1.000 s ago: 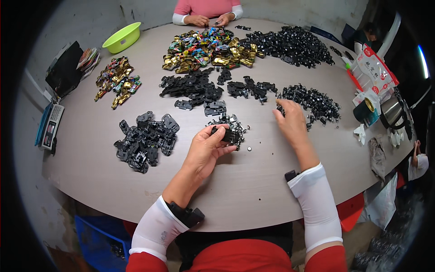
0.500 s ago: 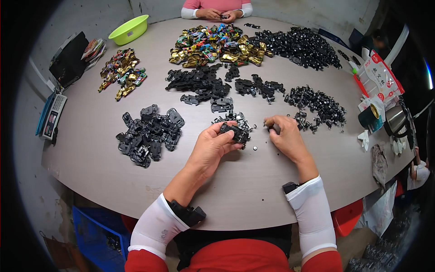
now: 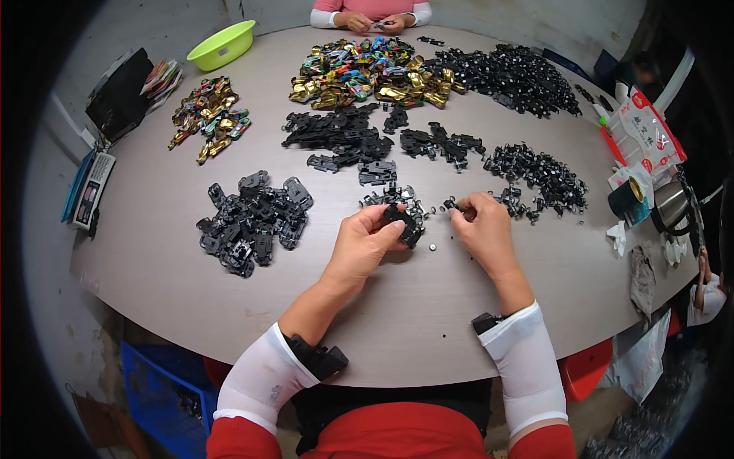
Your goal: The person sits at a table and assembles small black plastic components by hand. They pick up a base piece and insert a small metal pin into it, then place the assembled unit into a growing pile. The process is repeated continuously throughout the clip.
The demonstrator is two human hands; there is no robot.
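Near the middle of the surface, just in front of the person, a small black plastic part sits pinched in the left hand, thumb and fingertips closed on it and holding it a little above the wood. Right hand is just beside it, fingers curled and pinching a tiny dark piece at the fingertips; too small to tell what kind. A tiny pale round bit lies loose on the surface between the two hands. A small scatter of black bits lies touching distance behind the left hand.

Risks as I judge them: the tiny piece is barely gripped, so a slip would drop it into the scatter, where it would be hard to pick out. The loose round bit could get brushed or rolled away by either wrist. Black on black makes alignment hard to see, so a misfit or forced press seems likely.

Further out: pile of black frames to the left, pile of small black pieces to the right, more black parts behind, colourful metallic shells and a smaller heap, green bowl. Another person's hands work at the far edge.
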